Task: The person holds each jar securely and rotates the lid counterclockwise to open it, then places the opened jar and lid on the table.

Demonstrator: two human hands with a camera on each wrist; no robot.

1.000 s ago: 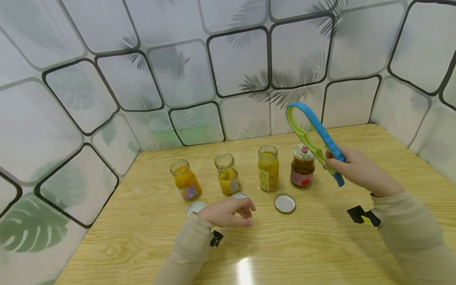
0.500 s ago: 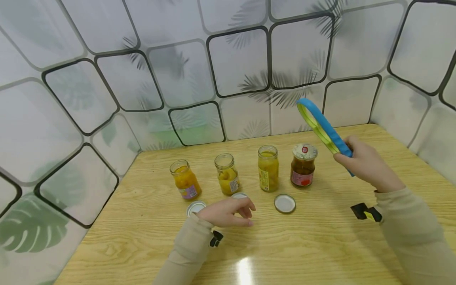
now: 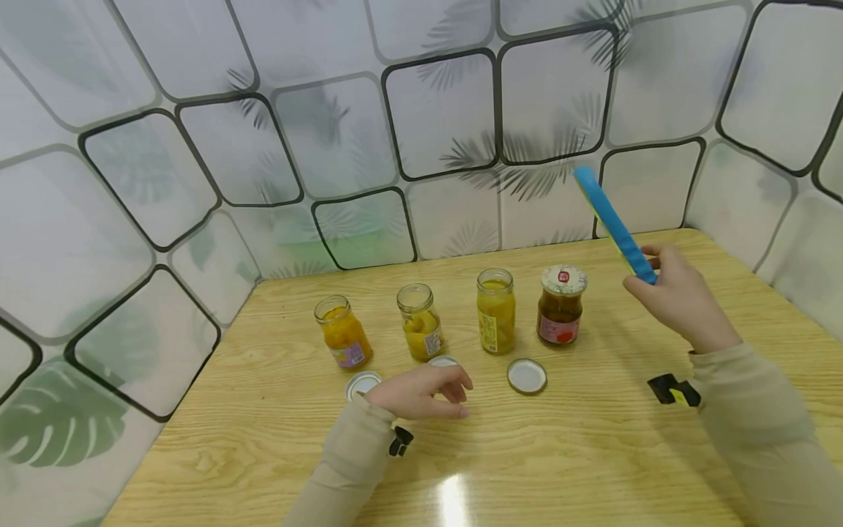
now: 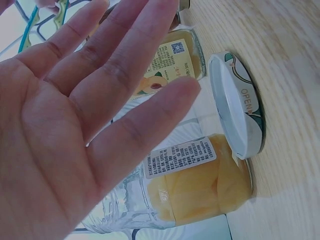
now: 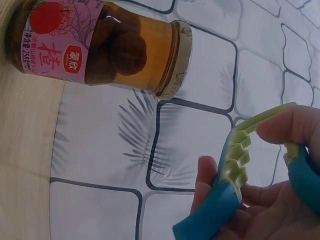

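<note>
My right hand [image 3: 685, 304] grips a blue and green loop-shaped jar opener [image 3: 614, 225] by its handle ends, raised at the right. In the right wrist view, the green toothed inner side of the opener [image 5: 235, 162] faces up between my fingers and thumb. Left of that hand stands a capped jar [image 3: 560, 318] of dark red fruit with a pink label, apart from the opener. My left hand [image 3: 418, 395], fingers loosely extended and holding nothing, hovers over the front of the table beside a white lid [image 3: 443, 361]. In the left wrist view its palm [image 4: 50, 135] shows.
Three lidless jars of yellow fruit stand in a row: a left jar [image 3: 342, 337], a middle jar [image 3: 421, 333] and a right jar [image 3: 497, 315]. More lids lie before them, one [image 3: 527, 376] at centre and one [image 3: 362, 383] partly behind my left wrist. A patterned wall backs the wooden table [image 3: 263, 439].
My right hand has moved up and right with the jar opener, away from the capped jar. The opener's loop has turned edge-on and looks narrower. My left hand has stayed put.
</note>
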